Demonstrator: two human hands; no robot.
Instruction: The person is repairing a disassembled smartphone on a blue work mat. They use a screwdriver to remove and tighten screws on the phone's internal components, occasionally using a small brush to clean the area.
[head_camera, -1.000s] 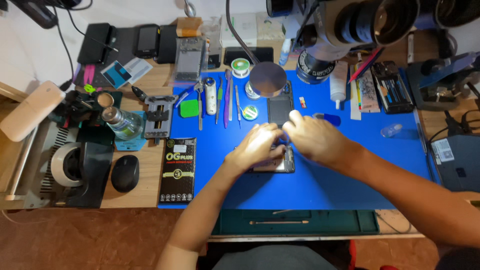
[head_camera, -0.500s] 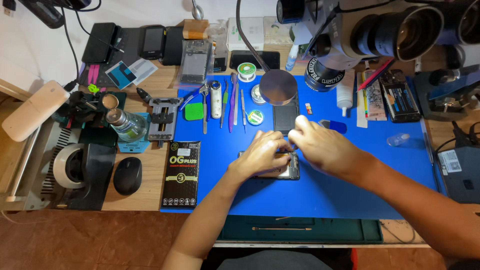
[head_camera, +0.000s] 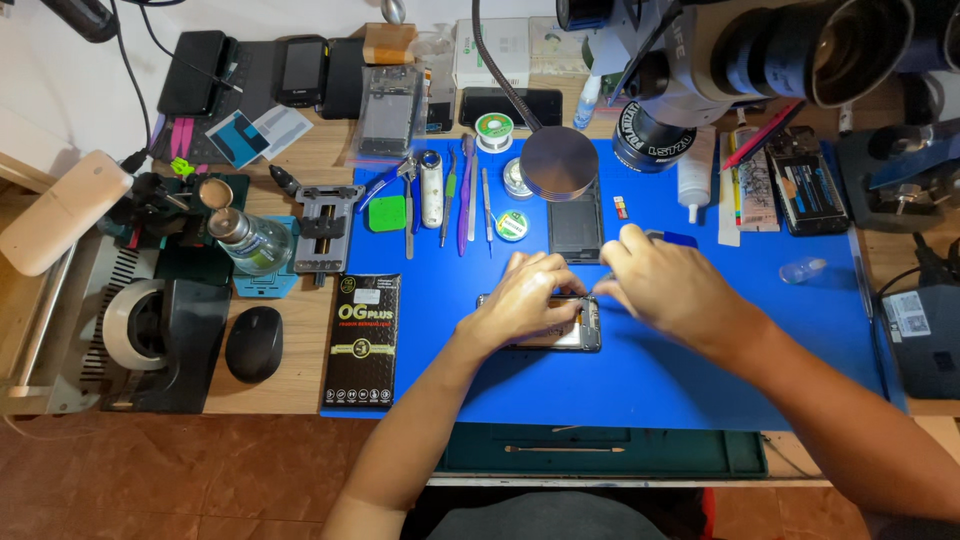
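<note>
Two hands meet over an opened phone (head_camera: 560, 335) lying flat on a blue mat (head_camera: 660, 380) on the desk (head_camera: 290, 385). The left hand (head_camera: 520, 300) rests on the phone, fingers curled and pressing it down. The right hand (head_camera: 665, 285) touches its upper edge, fingertips pinched together; what they pinch cannot be told. Beyond the left hand lie tweezers (head_camera: 468, 200); left of it, a black box (head_camera: 362, 340).

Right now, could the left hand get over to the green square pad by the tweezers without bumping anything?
Probably yes. The left hand rests on the opened phone, and the green square pad lies up and to its left on the blue mat. Only bare mat shows between them; the tweezers sit beside it.
</note>
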